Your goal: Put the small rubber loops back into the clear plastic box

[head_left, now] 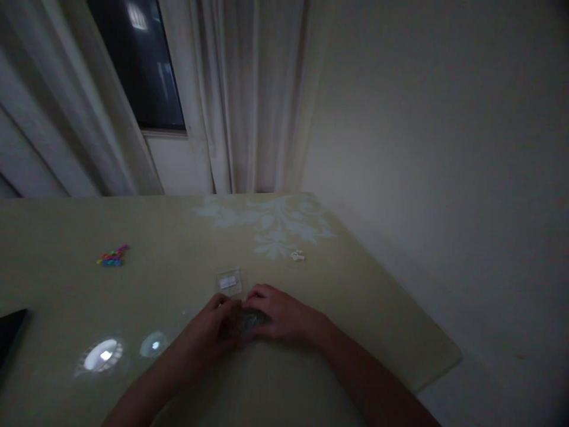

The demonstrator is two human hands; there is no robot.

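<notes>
Between our fingertips we grasp a clear, shiny object, its glassy, see-through surface dark in places and its outline partly covered. Our left hand and right hand both close around its sides, fingers bent, knuckles up, forearms slanting inward. Just beyond our left fingers lies a flat, transparent square case with a white label. Farther past our right fingers, we see small white pieces on the smooth, glossy tabletop; well left of our fingers sits a heap of bright, multicoloured bits.
</notes>
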